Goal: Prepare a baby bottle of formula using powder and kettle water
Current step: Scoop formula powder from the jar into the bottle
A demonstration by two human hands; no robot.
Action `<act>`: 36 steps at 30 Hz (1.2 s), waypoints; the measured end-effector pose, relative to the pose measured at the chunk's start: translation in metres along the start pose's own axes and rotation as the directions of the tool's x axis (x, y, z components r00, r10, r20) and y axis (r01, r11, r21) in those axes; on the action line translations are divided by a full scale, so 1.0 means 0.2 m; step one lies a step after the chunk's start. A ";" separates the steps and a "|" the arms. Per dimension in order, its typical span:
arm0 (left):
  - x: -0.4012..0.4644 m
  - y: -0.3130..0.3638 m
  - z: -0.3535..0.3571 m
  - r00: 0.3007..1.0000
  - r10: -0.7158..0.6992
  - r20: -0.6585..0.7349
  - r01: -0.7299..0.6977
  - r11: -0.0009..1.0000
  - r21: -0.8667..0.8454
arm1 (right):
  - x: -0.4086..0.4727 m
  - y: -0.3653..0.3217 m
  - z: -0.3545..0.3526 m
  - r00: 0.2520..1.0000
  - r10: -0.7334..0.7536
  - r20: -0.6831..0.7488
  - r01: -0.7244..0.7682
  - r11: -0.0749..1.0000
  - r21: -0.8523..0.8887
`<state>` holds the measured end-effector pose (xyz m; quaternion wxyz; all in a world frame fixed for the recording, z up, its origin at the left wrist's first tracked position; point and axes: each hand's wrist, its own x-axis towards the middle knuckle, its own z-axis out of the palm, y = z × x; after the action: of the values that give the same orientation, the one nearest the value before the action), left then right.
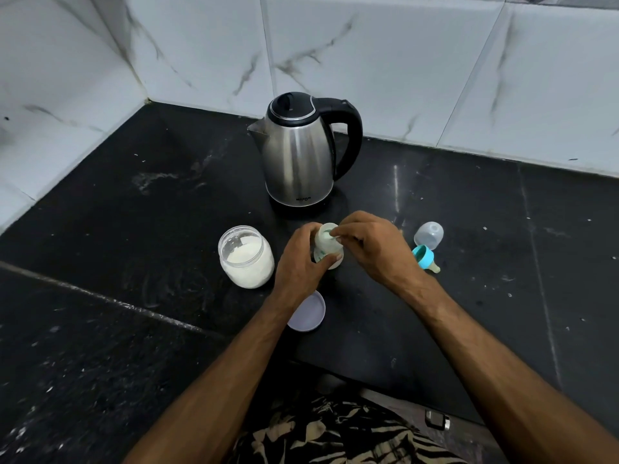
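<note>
A small clear baby bottle (325,244) stands upright and uncapped on the black counter, below the kettle. My left hand (299,262) wraps around its left side. My right hand (371,244) pinches a small green scoop (326,233) at the bottle's mouth; most of the scoop is hidden by my fingers. An open clear jar of white powder (245,256) stands just left of my left hand. A steel kettle (299,152) with a black lid and handle stands behind, spout pointing left.
The jar's pale lid (310,313) lies flat under my left wrist. A teal bottle ring with its teat (424,258) and a clear cap (429,235) lie right of my right hand. White marble-look tiled walls meet in a corner at the back left.
</note>
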<state>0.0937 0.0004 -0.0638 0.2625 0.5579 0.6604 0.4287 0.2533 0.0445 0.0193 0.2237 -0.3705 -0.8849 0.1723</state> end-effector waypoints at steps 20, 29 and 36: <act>-0.01 -0.01 0.00 0.999 0.038 -0.007 -0.038 0.998 0.057 | 0.01 -0.02 -0.01 0.999 0.021 -0.029 -0.020 0.999 0.026; 0.00 0.00 0.00 1.000 0.005 0.007 -0.005 0.996 0.085 | 0.01 -0.02 0.01 0.999 0.033 -0.019 -0.033 0.999 -0.002; 0.00 0.02 -0.01 1.000 0.015 -0.003 -0.015 0.997 0.072 | 0.00 -0.01 0.00 0.974 0.163 -0.157 -0.129 0.970 0.207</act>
<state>0.0946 -0.0010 -0.0595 0.2378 0.5710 0.6717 0.4077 0.2529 0.0429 0.0196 0.3215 -0.4248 -0.8110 0.2416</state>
